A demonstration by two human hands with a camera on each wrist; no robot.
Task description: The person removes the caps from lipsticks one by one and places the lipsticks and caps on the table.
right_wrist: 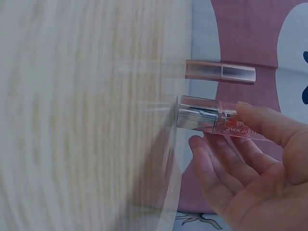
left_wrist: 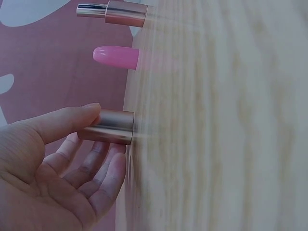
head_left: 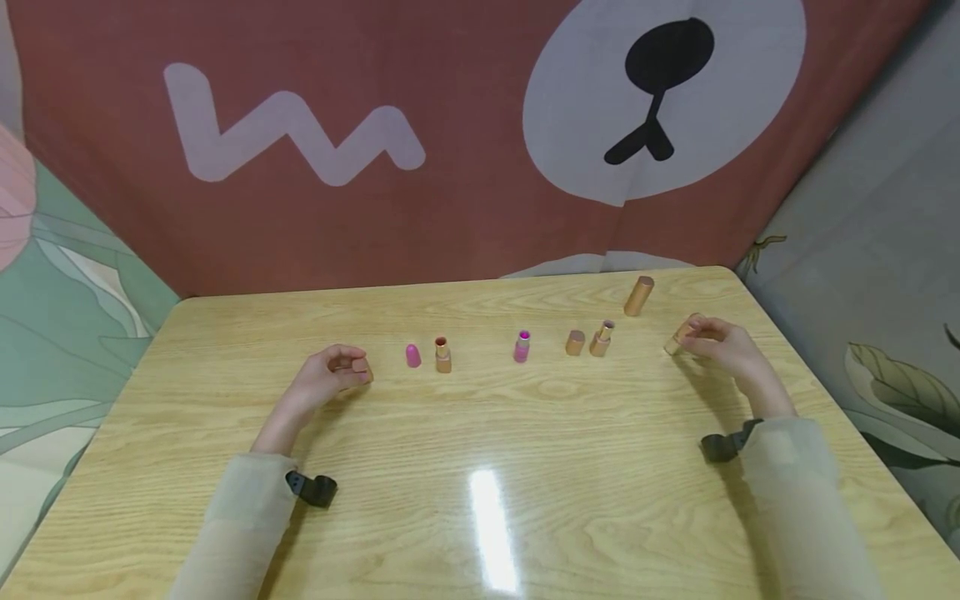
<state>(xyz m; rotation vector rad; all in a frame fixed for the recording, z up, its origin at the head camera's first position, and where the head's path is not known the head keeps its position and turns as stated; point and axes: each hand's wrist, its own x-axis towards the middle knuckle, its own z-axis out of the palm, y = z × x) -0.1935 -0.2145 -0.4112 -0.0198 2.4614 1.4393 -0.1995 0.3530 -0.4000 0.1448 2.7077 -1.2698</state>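
Note:
My left hand point(head_left: 330, 373) pinches a rose-gold lipstick cap point(left_wrist: 109, 127) between thumb and fingers, its flat end at the tabletop. Beside it stand a pink cap point(head_left: 413, 356) and an uncapped rose-gold lipstick point(head_left: 443, 357). At the right, my right hand point(head_left: 723, 346) holds a lip balm tube point(right_wrist: 199, 114) with a silver end and a clear pink, lettered body; the silver end is at or just above the table. A capped rose-gold lipstick point(head_left: 639, 297) stands behind it.
An uncapped pink lipstick point(head_left: 522, 347) stands mid-table. To its right are a short rose-gold cap point(head_left: 575, 342) and another uncapped lipstick point(head_left: 601, 339). The wooden table point(head_left: 420, 467) ends at a red-brown patterned cloth point(head_left: 465, 225) behind.

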